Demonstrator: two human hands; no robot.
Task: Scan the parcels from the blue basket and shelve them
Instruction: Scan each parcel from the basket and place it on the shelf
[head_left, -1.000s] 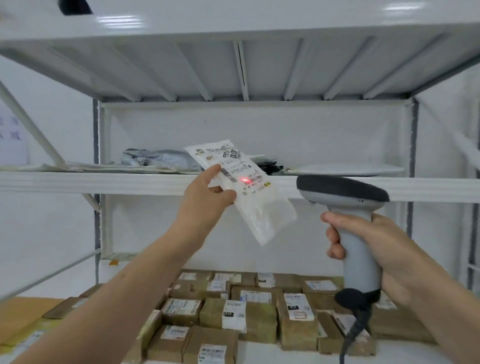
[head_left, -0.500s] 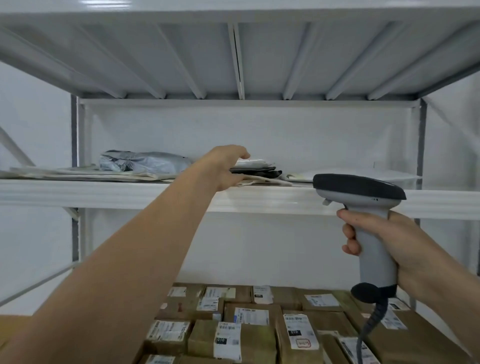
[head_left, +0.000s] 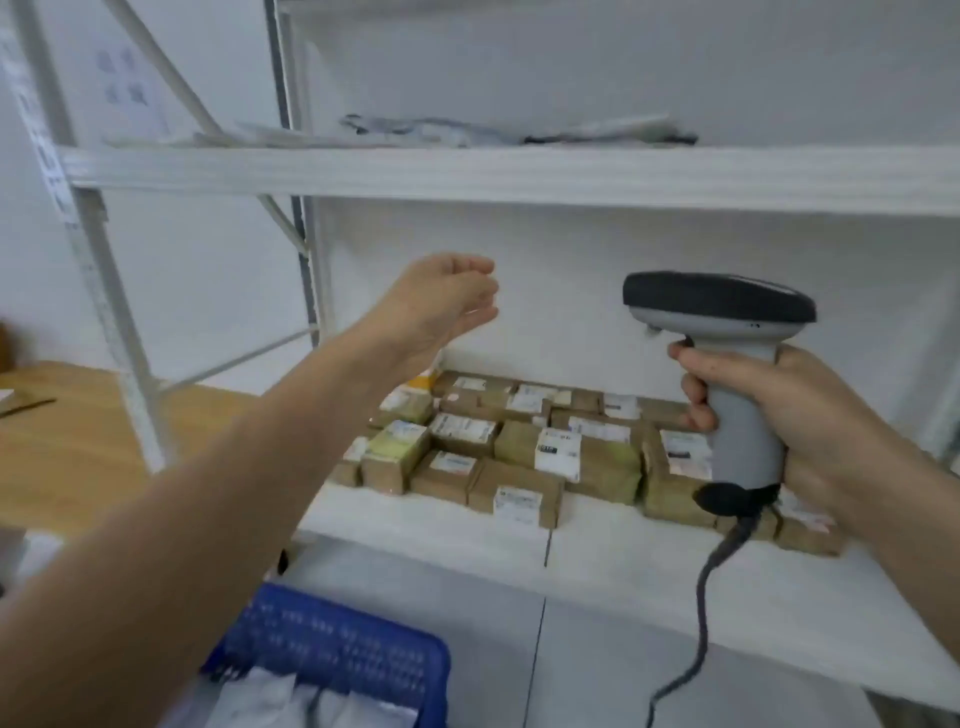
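My left hand hangs in the air below the upper shelf, fingers loosely curled and holding nothing. My right hand grips the grey handle of a corded barcode scanner with a black head, held upright at the right. Flat bagged parcels lie on the upper shelf. The blue basket stands at the bottom left, with pale plastic bag parcels showing inside it.
Several brown cardboard boxes with white labels fill the back of the lower white shelf. A white upright post stands at the left, with a wooden tabletop beyond it. The scanner cable hangs down across the shelf front.
My left hand scanned a white bag, laid it on the upper shelf, and has now drawn back down, holding nothing. The view has tilted down, so the basket shows.
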